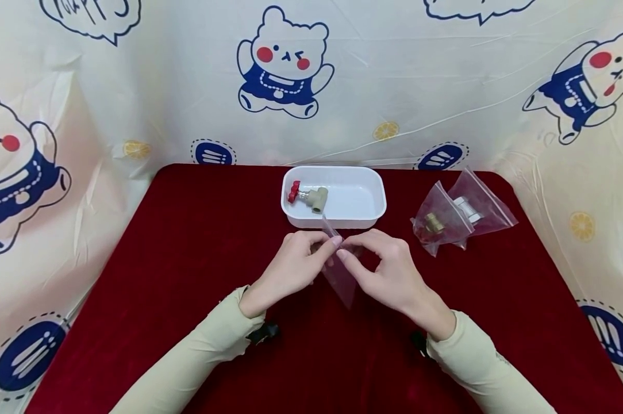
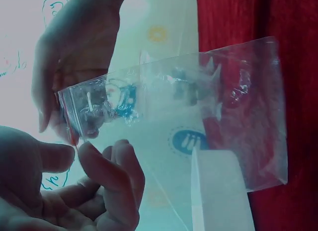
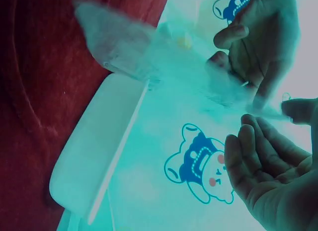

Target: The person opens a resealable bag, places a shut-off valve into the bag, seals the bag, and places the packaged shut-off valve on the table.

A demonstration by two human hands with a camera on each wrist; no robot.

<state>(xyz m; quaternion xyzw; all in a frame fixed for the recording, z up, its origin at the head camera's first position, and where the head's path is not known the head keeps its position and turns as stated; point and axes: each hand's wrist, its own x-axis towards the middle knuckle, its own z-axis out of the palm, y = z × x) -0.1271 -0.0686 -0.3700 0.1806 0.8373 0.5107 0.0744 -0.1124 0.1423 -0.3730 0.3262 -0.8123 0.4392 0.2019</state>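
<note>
A clear zip bag (image 1: 341,282) hangs between both hands over the table, in front of the white tray. My left hand (image 1: 296,261) pinches its zip edge between thumb and forefinger; the left wrist view shows the clear zip bag (image 2: 243,126) flat, with nothing visible inside. At the same edge, my right hand (image 1: 394,270) holds the bag with thumb and fingers bent. In the right wrist view, the right hand's thumb (image 3: 300,111) meets the end of the bag's edge. A valve (image 1: 315,199) with a red handle lies in the tray's left half.
The white tray (image 1: 360,222) stands at the back middle of the red-covered table (image 1: 197,230). To the right lie two zip bags: one zip bag (image 1: 453,227) with a brass fitting, another zip bag (image 1: 497,215) with a white fitting. A printed curtain (image 1: 187,69) hangs behind.
</note>
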